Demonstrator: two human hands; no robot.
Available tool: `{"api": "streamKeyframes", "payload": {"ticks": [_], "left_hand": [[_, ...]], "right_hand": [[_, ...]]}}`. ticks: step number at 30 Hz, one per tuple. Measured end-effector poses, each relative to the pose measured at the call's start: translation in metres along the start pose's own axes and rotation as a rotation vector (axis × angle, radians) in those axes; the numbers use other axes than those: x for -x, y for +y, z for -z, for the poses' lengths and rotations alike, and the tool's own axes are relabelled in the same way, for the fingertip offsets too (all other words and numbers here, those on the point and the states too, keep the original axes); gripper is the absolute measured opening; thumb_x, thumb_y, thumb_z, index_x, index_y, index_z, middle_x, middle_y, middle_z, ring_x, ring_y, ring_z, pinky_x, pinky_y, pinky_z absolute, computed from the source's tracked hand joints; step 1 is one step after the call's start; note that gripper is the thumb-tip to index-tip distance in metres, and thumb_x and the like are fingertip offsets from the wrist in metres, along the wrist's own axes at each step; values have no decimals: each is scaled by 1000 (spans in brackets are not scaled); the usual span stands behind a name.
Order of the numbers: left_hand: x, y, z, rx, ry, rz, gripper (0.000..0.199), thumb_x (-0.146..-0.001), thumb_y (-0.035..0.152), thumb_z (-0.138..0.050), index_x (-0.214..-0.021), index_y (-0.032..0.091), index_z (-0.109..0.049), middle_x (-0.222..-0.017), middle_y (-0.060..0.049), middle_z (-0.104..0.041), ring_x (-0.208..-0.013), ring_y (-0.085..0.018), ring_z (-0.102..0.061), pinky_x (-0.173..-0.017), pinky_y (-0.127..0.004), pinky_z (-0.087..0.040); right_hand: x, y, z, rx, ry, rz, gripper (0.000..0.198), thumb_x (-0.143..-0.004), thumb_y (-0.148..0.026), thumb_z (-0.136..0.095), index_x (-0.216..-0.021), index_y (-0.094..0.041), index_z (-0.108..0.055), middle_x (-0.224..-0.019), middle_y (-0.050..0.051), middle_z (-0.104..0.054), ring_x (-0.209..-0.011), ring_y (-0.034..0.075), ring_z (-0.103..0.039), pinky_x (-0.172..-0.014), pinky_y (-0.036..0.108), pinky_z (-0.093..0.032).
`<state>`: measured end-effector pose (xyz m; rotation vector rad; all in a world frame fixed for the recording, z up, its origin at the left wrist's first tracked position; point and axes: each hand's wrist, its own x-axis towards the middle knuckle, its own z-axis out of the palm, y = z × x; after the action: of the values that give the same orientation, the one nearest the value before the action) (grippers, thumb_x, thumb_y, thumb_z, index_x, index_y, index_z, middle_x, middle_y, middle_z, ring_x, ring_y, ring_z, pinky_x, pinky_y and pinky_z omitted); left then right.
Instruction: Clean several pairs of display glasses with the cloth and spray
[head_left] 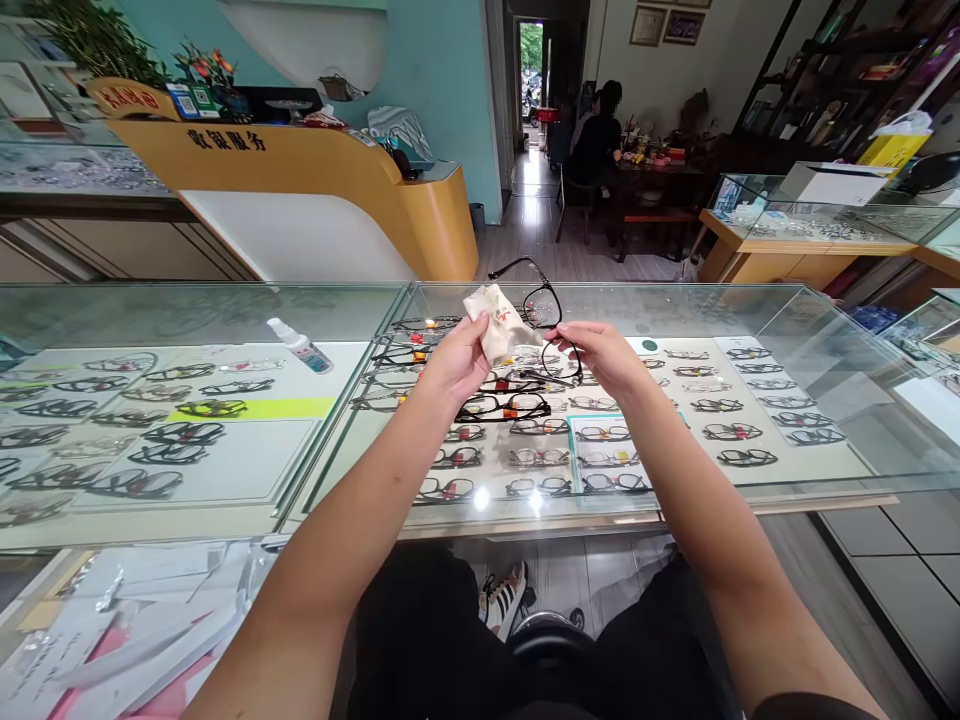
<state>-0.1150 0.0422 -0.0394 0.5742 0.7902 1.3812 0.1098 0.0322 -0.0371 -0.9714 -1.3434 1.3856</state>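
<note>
My left hand (pixel 459 358) grips a crumpled off-white cleaning cloth (pixel 496 318) with some red print, its fingers closed on the fabric. Pinched in my right hand (pixel 598 352) is a pair of black-framed eyeglasses (pixel 543 292), held near the middle of the frame. One lens and a temple arm stick up above the hand, and the other lens hangs lower. The cloth is close beside the glasses; whether it touches a lens I cannot tell. Both hands are above the glass display counter (pixel 345 425). More black glasses (pixel 504 407) are below my hands.
A white spray bottle (pixel 301 347) is on the counter to the left. Rows of eyeglasses (pixel 733 431) fill the display case. Papers (pixel 142 620) lie at the lower left. Beyond are a yellow-and-white reception desk (pixel 300 215) and a seated person in black (pixel 595 145).
</note>
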Motion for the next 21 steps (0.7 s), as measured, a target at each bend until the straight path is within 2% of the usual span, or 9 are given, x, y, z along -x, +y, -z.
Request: {"api": "streamKeyframes", "payload": {"ticks": [4, 8, 14, 19, 21], "left_hand": [[-5, 0, 2, 22, -27, -38, 19, -101, 21, -75, -119, 18, -72, -108, -6, -84, -100, -17, -81, -93, -27, -65], [-3, 3, 6, 20, -90, 2, 30, -97, 17, -75, -127, 15, -72, -106, -7, -84, -92, -15, -81, -87, -24, -65], [5, 5, 6, -47, -218, -68, 65, -76, 9, -87, -139, 20, -70, -100, -3, -83, -86, -15, -80, -82, -24, -62], [11, 5, 0, -36, -270, -101, 66, -79, 12, -81, -143, 22, -68, -113, -6, -82, -102, -19, -79, -93, -30, -62], [14, 7, -2, -49, -288, -108, 67, -76, 8, -78, -141, 22, -69, -114, -7, -81, -101, -19, -78, -92, -29, -61]], "right_hand": [[1, 2, -5, 45, -25, -17, 30, -81, -55, -84, -86, -26, -90, -101, 5, -83, -88, 20, -57, -78, 35, -40], [2, 4, -8, 50, -31, -39, 29, -80, -54, -85, -85, -26, -90, -99, 5, -82, -89, 20, -58, -81, 35, -40], [1, 7, -9, 33, -60, -34, 32, -81, -56, -85, -88, -26, -91, -103, 6, -84, -92, 21, -62, -83, 35, -41], [-1, 16, -13, 46, -77, -43, 32, -81, -57, -86, -88, -26, -91, -101, 5, -84, -92, 21, -62, -84, 36, -42], [-1, 18, -16, 48, -92, -49, 33, -81, -58, -86, -88, -26, -92, -100, 5, -84, -92, 22, -62, -86, 37, -42]]}}
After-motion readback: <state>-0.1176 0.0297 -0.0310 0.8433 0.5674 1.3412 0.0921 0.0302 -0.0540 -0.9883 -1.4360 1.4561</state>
